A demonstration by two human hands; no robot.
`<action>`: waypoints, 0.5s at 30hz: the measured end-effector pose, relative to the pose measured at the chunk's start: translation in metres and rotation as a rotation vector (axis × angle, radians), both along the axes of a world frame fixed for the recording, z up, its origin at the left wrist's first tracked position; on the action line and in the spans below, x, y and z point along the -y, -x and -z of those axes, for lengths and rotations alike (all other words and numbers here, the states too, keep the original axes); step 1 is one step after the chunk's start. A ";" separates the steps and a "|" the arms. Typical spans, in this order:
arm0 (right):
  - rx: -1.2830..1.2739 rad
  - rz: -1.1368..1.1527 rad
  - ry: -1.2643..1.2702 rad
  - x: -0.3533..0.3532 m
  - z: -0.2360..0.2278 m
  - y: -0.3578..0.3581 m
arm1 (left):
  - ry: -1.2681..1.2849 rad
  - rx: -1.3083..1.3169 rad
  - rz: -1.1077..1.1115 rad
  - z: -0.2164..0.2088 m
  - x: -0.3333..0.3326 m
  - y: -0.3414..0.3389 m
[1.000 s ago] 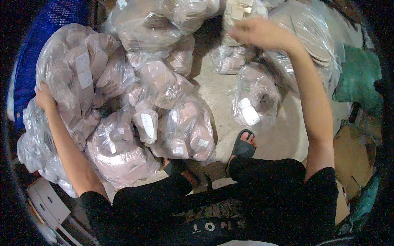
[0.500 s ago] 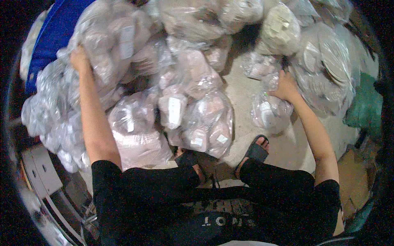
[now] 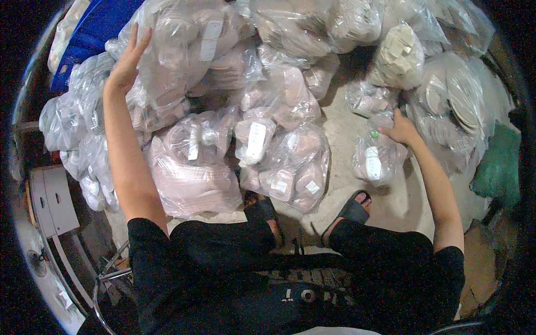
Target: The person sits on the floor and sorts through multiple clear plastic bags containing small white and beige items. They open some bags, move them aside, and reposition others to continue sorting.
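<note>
My left hand [image 3: 126, 66] has its fingers stretched up and apart, resting against the side of a large clear plastic bag [image 3: 173, 61] of pale pink pieces. It grips nothing. On the right, my right hand [image 3: 403, 132] is closed on the gathered top of a smaller clear plastic bag [image 3: 373, 164]. This bag carries a white label and a small green sticker, and it stands near my right foot. Its fingertips are partly hidden in the plastic. Just beyond lies another small clear bag [image 3: 368, 99].
Several clear bags [image 3: 285, 162] of pale pieces are heaped in front of my feet. A bag of cream pieces [image 3: 399, 56] and a bag of stacked pale pieces [image 3: 446, 111] stand at right, near green material [image 3: 497, 167]. A grey cabinet [image 3: 54, 201] is at left, blue sheeting [image 3: 97, 30] behind.
My left hand has moved upward along the large bag, and its fingers have spread. My right hand stays on the smaller bag's top. The whole view has shifted slightly.
</note>
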State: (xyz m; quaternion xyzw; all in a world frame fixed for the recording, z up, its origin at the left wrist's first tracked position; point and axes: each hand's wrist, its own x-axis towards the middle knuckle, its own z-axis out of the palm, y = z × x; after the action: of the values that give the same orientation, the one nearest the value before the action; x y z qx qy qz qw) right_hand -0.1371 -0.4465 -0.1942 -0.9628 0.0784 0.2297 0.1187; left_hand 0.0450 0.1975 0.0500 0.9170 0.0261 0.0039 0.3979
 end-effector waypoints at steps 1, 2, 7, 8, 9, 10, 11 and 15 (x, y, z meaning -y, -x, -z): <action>-0.004 -0.012 0.023 0.000 0.000 0.000 | -0.079 0.050 0.093 0.009 0.005 -0.003; 0.002 -0.029 0.019 0.000 0.001 0.001 | -0.176 0.057 0.127 0.018 0.010 -0.009; 0.030 -0.062 0.049 0.000 0.000 0.005 | -0.249 0.290 -0.064 0.061 0.019 -0.037; 0.050 -0.077 0.037 0.000 -0.002 0.006 | -0.267 0.358 -0.044 0.065 0.018 -0.040; 0.044 -0.088 0.042 -0.001 -0.003 0.007 | -0.275 0.440 -0.027 0.069 0.018 -0.043; 0.048 -0.105 0.046 -0.001 -0.004 0.008 | -0.319 0.461 -0.024 0.071 0.017 -0.045; 0.029 -0.100 0.033 -0.003 -0.006 0.009 | -0.356 0.500 -0.031 0.073 0.017 -0.044; 0.059 -0.126 0.023 -0.008 -0.012 0.008 | -0.473 0.514 -0.068 0.076 0.020 -0.043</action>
State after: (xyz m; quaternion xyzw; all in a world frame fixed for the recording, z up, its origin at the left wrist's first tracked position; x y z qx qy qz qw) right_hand -0.1448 -0.4383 -0.1825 -0.9735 0.0166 0.2073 0.0952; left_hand 0.0876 0.1774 -0.0260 0.9515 -0.0462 0.2539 0.1675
